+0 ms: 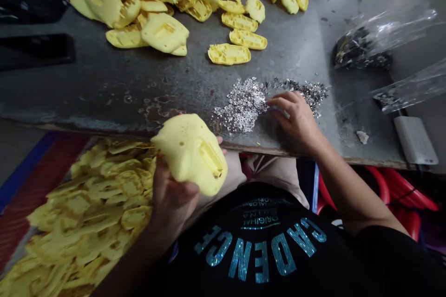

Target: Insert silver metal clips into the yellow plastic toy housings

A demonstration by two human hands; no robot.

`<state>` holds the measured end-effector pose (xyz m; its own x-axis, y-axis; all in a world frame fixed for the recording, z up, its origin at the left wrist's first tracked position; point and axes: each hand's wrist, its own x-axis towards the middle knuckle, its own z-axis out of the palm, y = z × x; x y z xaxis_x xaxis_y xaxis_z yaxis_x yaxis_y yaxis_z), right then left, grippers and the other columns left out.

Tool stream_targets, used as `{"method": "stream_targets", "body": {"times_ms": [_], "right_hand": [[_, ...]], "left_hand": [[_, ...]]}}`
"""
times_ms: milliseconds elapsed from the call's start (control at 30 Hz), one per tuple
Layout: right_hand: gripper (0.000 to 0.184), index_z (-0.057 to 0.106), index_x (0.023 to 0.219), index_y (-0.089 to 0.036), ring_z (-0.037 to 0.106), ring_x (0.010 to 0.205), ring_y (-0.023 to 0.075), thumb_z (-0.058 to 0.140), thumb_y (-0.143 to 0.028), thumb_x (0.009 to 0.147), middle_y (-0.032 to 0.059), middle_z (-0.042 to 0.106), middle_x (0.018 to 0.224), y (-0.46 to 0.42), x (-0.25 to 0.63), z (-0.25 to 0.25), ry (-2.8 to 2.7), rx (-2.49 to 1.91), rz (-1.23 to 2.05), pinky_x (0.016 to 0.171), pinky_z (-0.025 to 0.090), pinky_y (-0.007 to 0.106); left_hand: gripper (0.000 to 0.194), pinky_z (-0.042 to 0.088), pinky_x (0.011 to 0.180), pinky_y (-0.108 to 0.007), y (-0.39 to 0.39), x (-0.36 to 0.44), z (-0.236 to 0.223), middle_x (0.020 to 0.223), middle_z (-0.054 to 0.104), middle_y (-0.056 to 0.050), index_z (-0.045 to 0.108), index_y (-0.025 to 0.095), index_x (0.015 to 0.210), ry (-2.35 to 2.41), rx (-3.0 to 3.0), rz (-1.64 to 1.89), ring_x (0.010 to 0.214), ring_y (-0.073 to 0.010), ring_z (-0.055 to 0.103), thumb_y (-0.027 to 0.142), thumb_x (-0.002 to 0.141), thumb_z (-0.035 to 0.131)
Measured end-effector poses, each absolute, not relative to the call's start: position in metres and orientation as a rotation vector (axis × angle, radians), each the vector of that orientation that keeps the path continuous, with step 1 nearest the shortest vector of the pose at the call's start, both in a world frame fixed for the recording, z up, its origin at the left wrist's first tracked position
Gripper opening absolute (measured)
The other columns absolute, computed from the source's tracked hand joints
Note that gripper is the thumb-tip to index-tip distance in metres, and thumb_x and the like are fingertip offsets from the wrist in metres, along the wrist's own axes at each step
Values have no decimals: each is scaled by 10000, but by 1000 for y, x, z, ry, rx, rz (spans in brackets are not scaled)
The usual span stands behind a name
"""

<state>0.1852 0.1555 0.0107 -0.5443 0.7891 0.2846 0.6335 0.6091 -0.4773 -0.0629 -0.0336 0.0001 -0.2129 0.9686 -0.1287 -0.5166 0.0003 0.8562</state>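
My left hand (174, 197) grips a yellow molded plastic shell (190, 148) in front of the table edge. The shell's rounded outer face points up, with a long slot and small holes in it. My right hand (294, 113) reaches over the table to a pile of small shiny metal pieces (245, 104). Its index finger and thumb are a little apart at the right side of this pile, and I see nothing clearly held between them. Darker small metal pieces (315, 95) spread behind and to the right of that hand.
Yellow shells (165, 32) and narrow yellow parts (229, 54) lie across the back of the grey metal table (104, 83). More yellow shells (97, 209) fill the space below left. At right are clear bags of small parts (362, 48) and a white box (416, 139).
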Motion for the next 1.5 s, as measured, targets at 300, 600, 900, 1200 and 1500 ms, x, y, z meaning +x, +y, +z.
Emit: {"method": "stream_targets", "body": {"times_ms": [300, 600, 900, 1200, 1500], "right_hand": [[216, 812, 1205, -265, 671, 1092, 284, 642, -289, 1074, 86, 808, 1187, 135, 231, -1, -2448, -1127, 343, 966, 466, 456], [166, 811, 1093, -259, 669, 970, 259, 648, -265, 1066, 55, 780, 985, 133, 235, -7, -2425, -1167, 301, 888, 419, 408], [197, 799, 1036, -211, 661, 954, 256, 605, -239, 1056, 86, 758, 997, 152, 214, 1, -2599, -1075, 450, 875, 455, 380], [193, 783, 1086, -202, 683, 993, 294, 600, -229, 1032, 117, 789, 1049, 146, 229, 9, -2552, -1394, 260, 909, 437, 407], [174, 813, 1037, -238, 678, 962, 257, 648, -287, 1067, 70, 773, 989, 142, 228, 4, -2586, -1036, 397, 921, 478, 416]], "left_hand": [[764, 640, 927, -296, -31, -35, 4, 1356, 807, -77, 811, 265, 1360, 937, 405, 1380, 1002, -216, 743, 841, 859, 774], [898, 557, 515, -213, -21, -19, -3, 1178, 854, -130, 870, 189, 1287, 911, 414, 1248, 779, -195, 738, 948, 875, 622], [791, 529, 470, -231, -25, -17, -4, 1315, 833, -170, 837, 188, 1339, 844, 451, 1270, 821, -236, 769, 846, 954, 626], [781, 565, 485, -230, -25, -21, -8, 1348, 809, -183, 801, 191, 1387, 793, 444, 1219, 852, -231, 762, 824, 952, 662], [762, 516, 436, -196, -20, -15, -2, 1287, 824, -203, 798, 145, 1357, 727, 361, 1204, 820, -224, 764, 786, 965, 679]]}}
